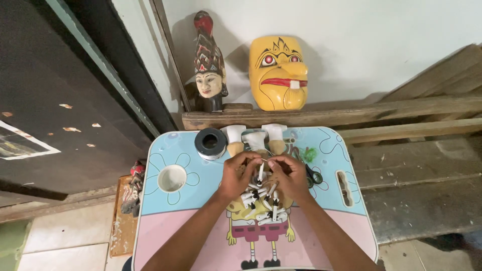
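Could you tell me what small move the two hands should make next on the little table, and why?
Probably draw the thin strand taut. The left hand and right hand meet over a pile of small white and black pieces, seemingly pinching one upright piece with a fine strand between the fingers. The scissors lie beside the right hand and the dark spool sits behind the left, so cutting could follow.

A flat printed sheet (20, 143) lies at the far left on the dark surface, cut off by the picture's edge. It is white-bordered with a dark, many-coloured print inside, and it sits askew, its pointed corner aimed toward the small table. It may be a poster or a label; the view is too slanted and small to tell which. No packages and no screens show anywhere in the view.
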